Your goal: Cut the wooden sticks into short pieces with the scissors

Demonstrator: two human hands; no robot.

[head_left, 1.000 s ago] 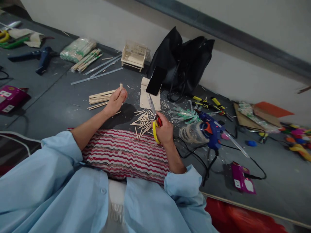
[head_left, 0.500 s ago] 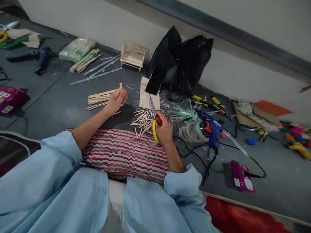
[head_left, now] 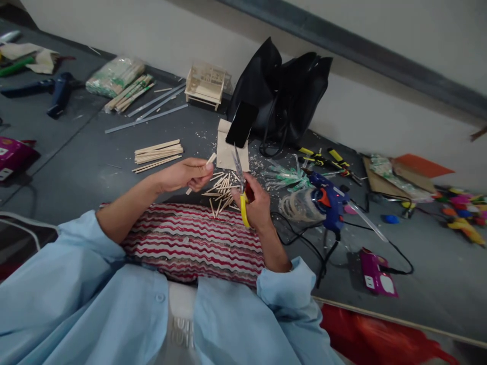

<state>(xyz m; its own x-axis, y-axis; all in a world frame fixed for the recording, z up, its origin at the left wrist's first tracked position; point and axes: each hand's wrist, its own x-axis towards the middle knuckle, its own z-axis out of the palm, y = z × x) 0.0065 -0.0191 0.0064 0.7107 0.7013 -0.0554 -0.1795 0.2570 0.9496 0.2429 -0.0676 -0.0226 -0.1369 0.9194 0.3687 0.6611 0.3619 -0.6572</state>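
My left hand (head_left: 192,175) is closed around a few thin wooden sticks (head_left: 211,158); their pale ends poke out above the fingers and below the palm. In my right hand (head_left: 257,203) is a pair of scissors (head_left: 238,165) with yellow and red handles, blades pointing up and away from me. A heap of short cut sticks (head_left: 219,195) lies between the hands, just left of the scissors. Longer wooden sticks (head_left: 158,153) rest in a loose row behind my left forearm. Under my wrists is a striped red and white cushion (head_left: 194,238).
A black phone (head_left: 242,124) lies on a beige pad (head_left: 228,159), before a black bag (head_left: 281,91). A small wooden model (head_left: 205,88) stands at the back. To the right, a blue glue gun (head_left: 333,200) rests on a clear jar (head_left: 300,207), its cable trailing to a purple box (head_left: 376,274).
My left hand has moved right and slightly down, bringing the sticks nearer the scissors and tilting them from upright. The right hand has stayed nearly in place.
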